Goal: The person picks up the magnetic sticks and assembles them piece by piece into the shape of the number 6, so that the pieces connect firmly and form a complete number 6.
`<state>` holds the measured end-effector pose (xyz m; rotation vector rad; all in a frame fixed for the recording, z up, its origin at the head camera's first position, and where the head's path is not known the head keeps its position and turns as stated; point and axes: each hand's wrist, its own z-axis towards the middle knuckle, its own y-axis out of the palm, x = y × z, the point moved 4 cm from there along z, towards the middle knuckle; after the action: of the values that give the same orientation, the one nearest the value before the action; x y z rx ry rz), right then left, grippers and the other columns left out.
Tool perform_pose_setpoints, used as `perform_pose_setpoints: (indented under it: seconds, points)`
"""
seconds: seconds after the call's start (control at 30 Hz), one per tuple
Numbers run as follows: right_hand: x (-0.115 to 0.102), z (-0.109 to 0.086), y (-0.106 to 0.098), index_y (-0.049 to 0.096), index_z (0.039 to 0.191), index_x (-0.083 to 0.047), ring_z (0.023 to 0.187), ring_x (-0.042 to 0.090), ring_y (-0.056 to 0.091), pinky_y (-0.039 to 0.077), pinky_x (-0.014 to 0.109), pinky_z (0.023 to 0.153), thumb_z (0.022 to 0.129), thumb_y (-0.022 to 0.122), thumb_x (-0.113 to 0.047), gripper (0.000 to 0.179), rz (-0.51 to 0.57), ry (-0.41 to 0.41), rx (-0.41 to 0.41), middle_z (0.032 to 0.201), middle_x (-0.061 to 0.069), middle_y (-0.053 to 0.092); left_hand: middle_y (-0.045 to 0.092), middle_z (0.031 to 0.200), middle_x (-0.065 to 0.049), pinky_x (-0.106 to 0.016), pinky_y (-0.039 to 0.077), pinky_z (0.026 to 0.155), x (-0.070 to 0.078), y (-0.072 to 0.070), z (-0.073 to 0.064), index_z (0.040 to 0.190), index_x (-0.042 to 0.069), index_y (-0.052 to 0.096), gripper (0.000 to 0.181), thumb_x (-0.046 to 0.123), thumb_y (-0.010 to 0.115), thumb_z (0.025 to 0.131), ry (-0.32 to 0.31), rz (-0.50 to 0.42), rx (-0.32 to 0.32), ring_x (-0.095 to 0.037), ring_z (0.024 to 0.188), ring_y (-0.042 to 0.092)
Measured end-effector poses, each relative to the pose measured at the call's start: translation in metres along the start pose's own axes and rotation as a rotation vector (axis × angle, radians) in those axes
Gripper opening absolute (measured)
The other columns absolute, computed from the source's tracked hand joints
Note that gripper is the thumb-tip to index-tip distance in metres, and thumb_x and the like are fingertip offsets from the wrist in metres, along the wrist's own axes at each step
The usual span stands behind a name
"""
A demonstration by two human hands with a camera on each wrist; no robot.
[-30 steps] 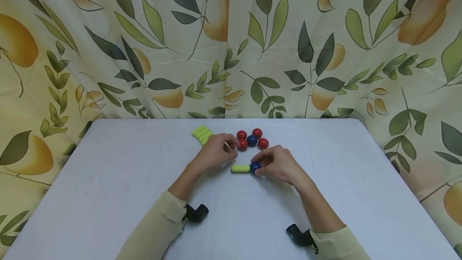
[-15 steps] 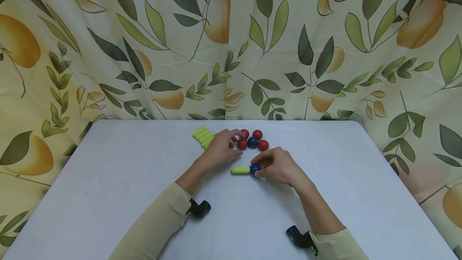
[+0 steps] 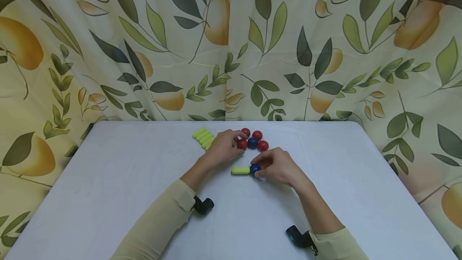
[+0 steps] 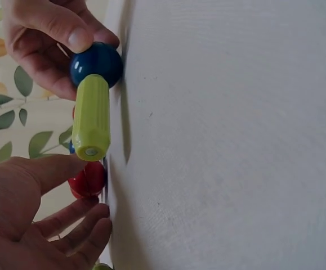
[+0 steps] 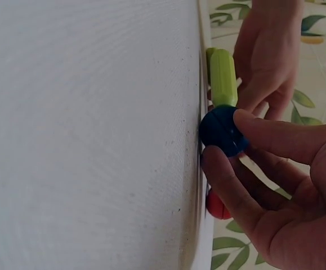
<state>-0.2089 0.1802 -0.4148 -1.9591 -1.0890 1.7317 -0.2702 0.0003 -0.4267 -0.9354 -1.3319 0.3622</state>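
In the head view my right hand (image 3: 279, 166) pinches a blue ball (image 3: 255, 169) between thumb and fingers. A ribbed yellow-green rod (image 3: 240, 171) joins the ball's left side; its free end shows a small metal disc in the left wrist view. My left hand (image 3: 225, 146) reaches to the ball cluster, its thumb and fingers around the nearest left red ball (image 3: 242, 144). The left wrist view shows that red ball (image 4: 88, 179) between thumb and fingers, partly hidden behind the rod (image 4: 92, 115). Beside it sit another blue ball (image 3: 252, 143) and several red balls.
Several yellow-green rods (image 3: 203, 136) lie side by side left of the cluster, partly behind my left hand. A white cloth covers the table (image 3: 108, 179). Behind its far edge hangs a leaf-and-fruit patterned curtain (image 3: 231, 51).
My left hand has moved slightly right and forward, from beside the cluster to around the nearest left red ball. The right hand stays in place with the blue ball and rod.
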Motion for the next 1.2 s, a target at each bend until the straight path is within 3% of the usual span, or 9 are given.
perform_pose_setpoints:
  seconds: [0.33, 0.5, 0.73, 0.9, 1.2]
  points:
    - [-0.001, 0.001, 0.001, 0.081, 0.109, -0.012, 0.085, 0.018, 0.063, 0.054, 0.029, 0.073, 0.083, 0.087, -0.01, 0.026, 0.0, -0.009, -0.002, 0.092, 0.002, 0.074, 0.068, 0.114, -0.003, -0.034, 0.054, 0.086, -0.003, 0.003, 0.003, 0.126, 0.023, 0.072, 0.034, 0.022, 0.08, 0.093, 0.006, 0.02, 0.024, -0.019, 0.102, 0.062]
    - [0.0, 0.001, 0.001, 0.081, 0.109, -0.011, 0.085, 0.019, 0.063, 0.055, 0.029, 0.074, 0.083, 0.087, -0.01, 0.027, 0.005, -0.006, -0.008, 0.094, 0.003, 0.074, 0.07, 0.113, -0.003, -0.034, 0.055, 0.086, -0.007, 0.001, 0.0, 0.122, 0.021, 0.073, 0.029, 0.018, 0.078, 0.094, 0.014, -0.046, 0.043, -0.02, 0.099, 0.064]
    - [0.001, 0.001, 0.0, 0.081, 0.11, -0.012, 0.087, 0.019, 0.063, 0.055, 0.029, 0.075, 0.083, 0.087, -0.011, 0.027, -0.006, -0.013, -0.003, 0.096, 0.003, 0.074, 0.071, 0.119, -0.002, -0.035, 0.058, 0.092, -0.012, -0.005, -0.009, 0.122, 0.015, 0.074, 0.03, 0.013, 0.079, 0.093, 0.039, -0.141, 0.072, -0.022, 0.104, 0.067]
    - [0.001, 0.001, -0.001, 0.081, 0.109, -0.012, 0.086, 0.019, 0.064, 0.055, 0.029, 0.074, 0.083, 0.087, -0.011, 0.026, 0.001, -0.012, 0.003, 0.096, 0.003, 0.074, 0.07, 0.122, 0.0, -0.036, 0.058, 0.095, -0.016, -0.008, -0.017, 0.124, 0.017, 0.074, 0.032, 0.011, 0.079, 0.093, 0.009, -0.201, 0.071, -0.021, 0.108, 0.066]
    - [0.002, 0.001, -0.001, 0.081, 0.111, -0.011, 0.086, 0.02, 0.063, 0.055, 0.03, 0.074, 0.084, 0.087, -0.012, 0.028, 0.023, -0.031, -0.006, 0.096, 0.004, 0.074, 0.071, 0.114, -0.001, -0.037, 0.059, 0.095, -0.023, -0.011, -0.034, 0.118, 0.014, 0.077, 0.027, 0.007, 0.079, 0.091, -0.002, -0.227, 0.081, -0.022, 0.105, 0.069]
